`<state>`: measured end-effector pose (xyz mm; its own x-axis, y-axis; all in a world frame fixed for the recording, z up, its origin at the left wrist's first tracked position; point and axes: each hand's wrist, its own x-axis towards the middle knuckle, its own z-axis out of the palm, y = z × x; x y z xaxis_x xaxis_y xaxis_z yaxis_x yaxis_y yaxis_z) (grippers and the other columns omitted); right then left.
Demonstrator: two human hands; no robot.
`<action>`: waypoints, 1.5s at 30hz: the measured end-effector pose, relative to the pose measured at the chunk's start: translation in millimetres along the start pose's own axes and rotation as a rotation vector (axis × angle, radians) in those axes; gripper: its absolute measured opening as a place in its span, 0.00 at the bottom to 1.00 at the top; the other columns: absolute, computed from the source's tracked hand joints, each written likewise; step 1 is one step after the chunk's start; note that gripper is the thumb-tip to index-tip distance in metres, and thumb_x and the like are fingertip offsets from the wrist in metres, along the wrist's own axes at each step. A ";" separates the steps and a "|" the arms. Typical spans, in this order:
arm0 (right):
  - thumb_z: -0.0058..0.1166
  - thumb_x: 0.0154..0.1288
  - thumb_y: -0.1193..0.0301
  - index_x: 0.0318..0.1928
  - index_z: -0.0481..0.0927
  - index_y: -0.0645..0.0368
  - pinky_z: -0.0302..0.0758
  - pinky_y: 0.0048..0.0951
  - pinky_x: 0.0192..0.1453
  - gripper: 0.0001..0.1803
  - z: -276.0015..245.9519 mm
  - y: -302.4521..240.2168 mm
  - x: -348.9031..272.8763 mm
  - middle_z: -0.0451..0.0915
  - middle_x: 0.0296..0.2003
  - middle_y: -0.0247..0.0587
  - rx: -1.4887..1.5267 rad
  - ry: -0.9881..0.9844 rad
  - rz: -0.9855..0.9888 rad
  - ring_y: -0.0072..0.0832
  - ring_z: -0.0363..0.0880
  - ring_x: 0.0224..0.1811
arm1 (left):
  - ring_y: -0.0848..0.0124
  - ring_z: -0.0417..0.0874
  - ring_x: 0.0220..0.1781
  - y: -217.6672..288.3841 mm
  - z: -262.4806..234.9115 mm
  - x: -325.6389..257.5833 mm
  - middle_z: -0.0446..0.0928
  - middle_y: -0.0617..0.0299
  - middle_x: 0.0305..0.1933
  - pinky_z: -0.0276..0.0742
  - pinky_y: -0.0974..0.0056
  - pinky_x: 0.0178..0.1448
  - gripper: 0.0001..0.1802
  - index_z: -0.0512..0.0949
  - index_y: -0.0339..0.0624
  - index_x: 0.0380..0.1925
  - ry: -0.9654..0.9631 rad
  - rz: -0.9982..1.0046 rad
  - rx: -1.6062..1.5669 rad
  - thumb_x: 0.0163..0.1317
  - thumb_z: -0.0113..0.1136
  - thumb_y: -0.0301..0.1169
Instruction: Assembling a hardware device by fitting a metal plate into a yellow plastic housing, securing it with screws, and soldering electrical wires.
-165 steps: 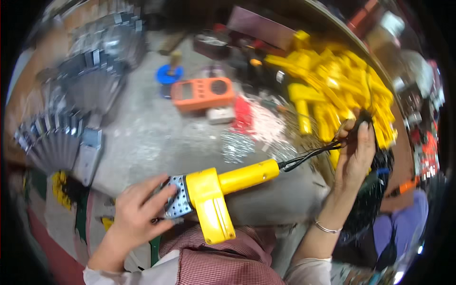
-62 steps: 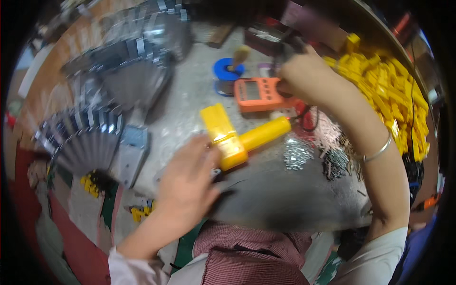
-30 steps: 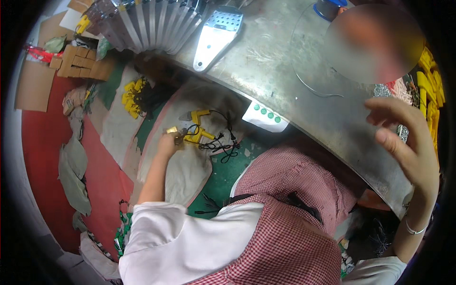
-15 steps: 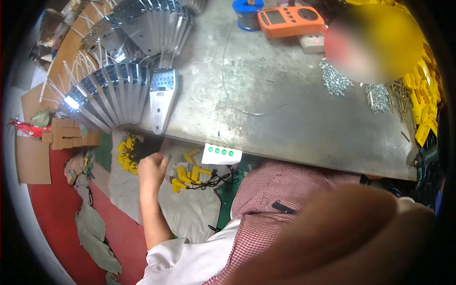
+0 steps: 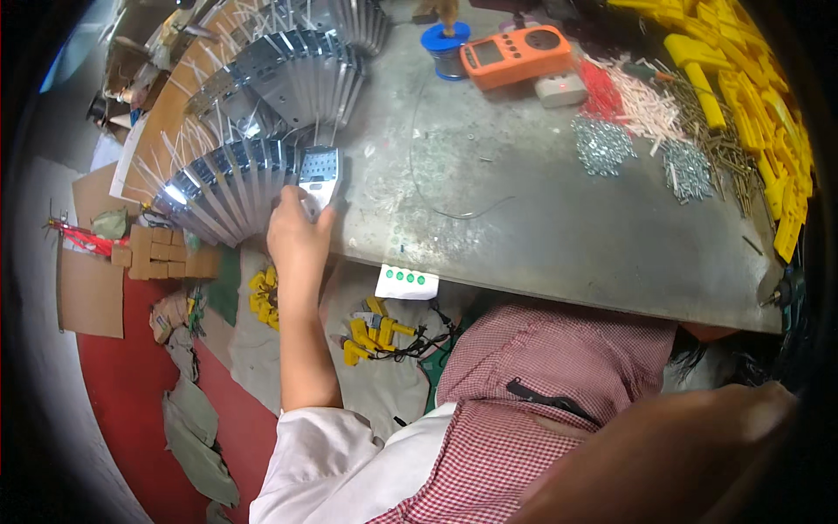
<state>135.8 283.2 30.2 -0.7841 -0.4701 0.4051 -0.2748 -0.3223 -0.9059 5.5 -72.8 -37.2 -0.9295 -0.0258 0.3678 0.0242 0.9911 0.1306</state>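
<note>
My left hand [image 5: 299, 231] is at the near table edge, its fingers and thumb closed around the narrow end of a flat metal plate [image 5: 319, 164]. The plate's wider far end has rows of small holes and lies on the table. Just left of it is a fanned row of similar metal plates [image 5: 229, 194] with white wires sticking out behind. My right hand is out of the picture. A large blurred brown shape fills the lower right corner.
An orange meter [image 5: 517, 56] lies at the back, beside a blue wire spool [image 5: 445, 51]. Silver screws [image 5: 602, 147] and yellow plastic parts [image 5: 759, 113] are heaped at the right. More yellow parts with black cords [image 5: 374, 334] rest on cloth below the edge.
My left hand has moved up from beside the yellow parts below the table to the metal plate. The whole view has shifted slightly.
</note>
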 end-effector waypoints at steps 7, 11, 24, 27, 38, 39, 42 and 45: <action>0.63 0.47 0.67 0.35 0.82 0.70 0.77 0.26 0.37 0.17 -14.1 -30.0 -42.5 0.83 0.33 0.48 -0.063 0.219 0.031 0.33 0.83 0.32 | 0.73 0.78 0.41 80.9 -50.8 -35.7 0.80 0.57 0.45 0.73 0.69 0.43 0.28 0.73 0.32 0.52 0.008 0.325 -0.638 0.46 0.63 0.21; 0.62 0.46 0.69 0.33 0.82 0.69 0.77 0.26 0.35 0.16 -16.9 -41.8 -50.4 0.84 0.32 0.48 -0.108 0.299 0.044 0.33 0.83 0.30 | 0.55 0.78 0.47 140.3 -29.9 -50.3 0.78 0.53 0.51 0.75 0.56 0.49 0.42 0.71 0.37 0.56 -0.298 0.785 -0.693 0.34 0.73 0.24; 0.54 0.58 0.70 0.33 0.84 0.60 0.76 0.42 0.46 0.08 -177.0 1.9 -10.1 0.82 0.34 0.47 -1.435 0.555 0.301 0.45 0.81 0.39 | 0.50 0.71 0.59 224.6 0.3 -60.0 0.70 0.48 0.60 0.67 0.51 0.62 0.51 0.64 0.34 0.63 -0.503 0.883 -0.689 0.36 0.76 0.36; 0.55 0.57 0.69 0.32 0.85 0.58 0.76 0.43 0.46 0.08 -214.6 20.4 19.6 0.82 0.33 0.47 -1.553 0.573 0.270 0.45 0.81 0.38 | 0.50 0.72 0.57 226.1 3.5 -57.6 0.71 0.49 0.59 0.67 0.51 0.59 0.48 0.66 0.34 0.62 -0.508 0.884 -0.737 0.38 0.74 0.37; 0.65 0.54 0.60 0.38 0.84 0.63 0.80 0.41 0.47 0.18 -258.3 66.6 110.9 0.84 0.37 0.53 -1.663 0.512 0.839 0.45 0.84 0.42 | 0.52 0.74 0.55 227.8 -1.5 -56.9 0.72 0.50 0.57 0.68 0.52 0.57 0.48 0.67 0.35 0.62 -0.528 0.888 -0.723 0.36 0.74 0.38; 0.66 0.52 0.61 0.37 0.85 0.61 0.80 0.40 0.47 0.18 -260.7 67.8 109.9 0.84 0.39 0.52 -1.638 0.547 0.862 0.43 0.84 0.42 | 0.52 0.75 0.54 227.2 -0.1 -57.4 0.72 0.49 0.57 0.68 0.53 0.56 0.49 0.67 0.35 0.62 -0.517 0.903 -0.731 0.36 0.74 0.38; 0.64 0.52 0.62 0.35 0.84 0.61 0.80 0.39 0.45 0.15 -262.9 57.7 104.6 0.84 0.36 0.51 -1.517 0.627 0.844 0.42 0.84 0.40 | 0.52 0.74 0.54 227.1 -0.7 -61.6 0.72 0.49 0.57 0.68 0.53 0.56 0.49 0.66 0.35 0.62 -0.490 0.900 -0.722 0.36 0.74 0.39; 0.63 0.51 0.64 0.31 0.82 0.62 0.79 0.38 0.43 0.13 -256.9 46.2 84.1 0.83 0.32 0.50 -1.353 0.715 0.487 0.41 0.84 0.35 | 0.52 0.74 0.54 227.5 0.9 -61.1 0.72 0.49 0.57 0.68 0.53 0.56 0.48 0.66 0.35 0.62 -0.477 0.902 -0.728 0.38 0.73 0.39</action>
<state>-85.8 439.8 -9.3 -0.9200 0.2812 0.2729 0.1045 0.8472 -0.5209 67.5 154.4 -30.8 -0.5126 0.8242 0.2406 0.7765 0.3254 0.5396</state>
